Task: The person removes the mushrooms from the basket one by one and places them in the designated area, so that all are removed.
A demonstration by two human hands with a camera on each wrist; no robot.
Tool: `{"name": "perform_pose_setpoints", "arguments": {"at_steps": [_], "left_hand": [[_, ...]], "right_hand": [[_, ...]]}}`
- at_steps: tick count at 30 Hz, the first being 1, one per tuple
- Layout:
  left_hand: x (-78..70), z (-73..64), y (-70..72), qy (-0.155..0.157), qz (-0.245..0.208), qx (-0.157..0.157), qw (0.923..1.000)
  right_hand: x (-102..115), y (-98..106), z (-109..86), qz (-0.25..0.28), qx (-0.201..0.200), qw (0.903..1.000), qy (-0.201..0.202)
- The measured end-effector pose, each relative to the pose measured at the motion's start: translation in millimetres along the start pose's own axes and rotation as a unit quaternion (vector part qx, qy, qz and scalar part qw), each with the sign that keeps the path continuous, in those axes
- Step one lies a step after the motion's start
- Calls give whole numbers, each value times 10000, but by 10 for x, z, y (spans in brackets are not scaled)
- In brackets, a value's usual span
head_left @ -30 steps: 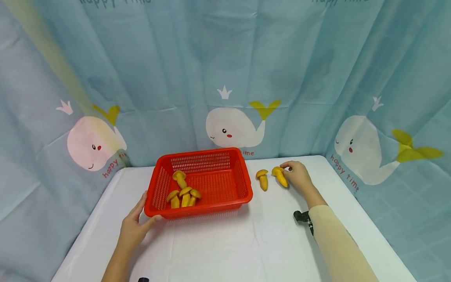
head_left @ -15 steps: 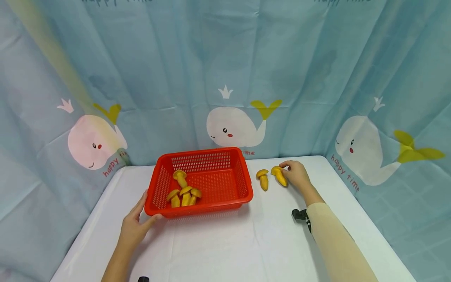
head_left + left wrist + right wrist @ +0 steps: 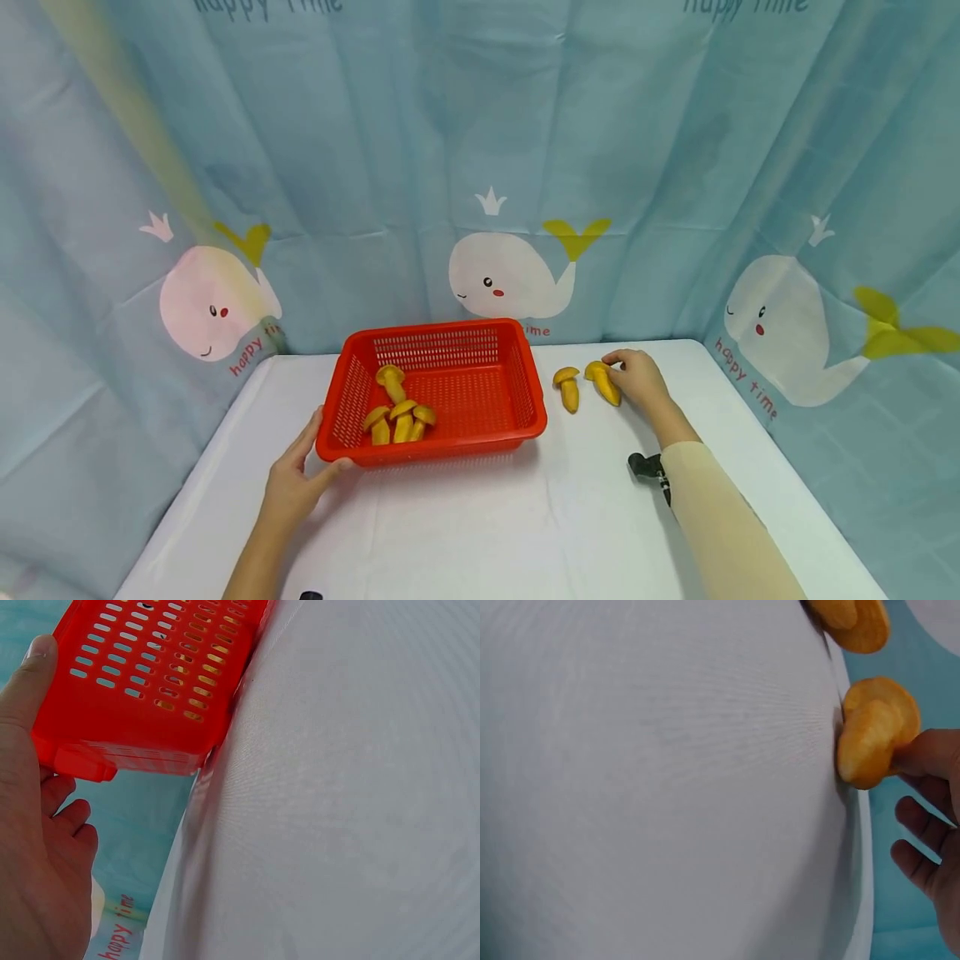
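My left hand (image 3: 291, 487) grips the near left corner of a red plastic basket (image 3: 442, 450), thumb along the front and fingers along the left side. In the left wrist view the fingertips curl below the rim of the basket (image 3: 127, 712). Several yellow-brown toy mushrooms (image 3: 402, 423) lie in its left part. To the right, my right hand (image 3: 641, 385) pinches a yellow mushroom (image 3: 603, 385) between thumb and forefinger. The right wrist view shows this mushroom (image 3: 870, 742) low at the white cloth, its stem toward the camera. A second mushroom (image 3: 568, 392) lies just left of it.
A white cloth covers the table (image 3: 465, 533). Blue curtain (image 3: 390, 167) with printed whales encloses the back and both sides. A black object (image 3: 647, 467) is partly hidden by the right sleeve, and another small black thing (image 3: 311, 595) shows at the bottom edge.
The head view has shifted slightly, so everything appears a little further right and lower. Both hands keep their places at the basket and the mushroom.
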State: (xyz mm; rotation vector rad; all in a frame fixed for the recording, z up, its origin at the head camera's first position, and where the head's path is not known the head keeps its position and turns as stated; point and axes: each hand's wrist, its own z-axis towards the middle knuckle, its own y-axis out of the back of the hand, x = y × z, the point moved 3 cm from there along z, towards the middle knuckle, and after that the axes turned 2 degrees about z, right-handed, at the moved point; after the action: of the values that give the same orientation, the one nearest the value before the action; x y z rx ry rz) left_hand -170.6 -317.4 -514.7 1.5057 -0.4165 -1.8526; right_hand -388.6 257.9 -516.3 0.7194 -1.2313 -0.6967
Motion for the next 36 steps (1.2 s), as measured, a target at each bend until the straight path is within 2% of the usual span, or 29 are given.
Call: {"name": "perform_pose_setpoints", "arguments": {"at_steps": [6,20,28,36], "left_hand": [[-9,1,8,34,32,31,10000],[-26,-5,-17,43,85,21,10000],[4,-12,-20,92,49,38,9999],[-17,-13,1,45,113,-2,9999]], "right_hand": [[100,85,-7,82,-36,10000,17],[602,171,-196,241,-436,9967,639],[1074,346,-268,366,-646,9903,1174],[1544,452,-204,280,-695,9809,1797]]}}
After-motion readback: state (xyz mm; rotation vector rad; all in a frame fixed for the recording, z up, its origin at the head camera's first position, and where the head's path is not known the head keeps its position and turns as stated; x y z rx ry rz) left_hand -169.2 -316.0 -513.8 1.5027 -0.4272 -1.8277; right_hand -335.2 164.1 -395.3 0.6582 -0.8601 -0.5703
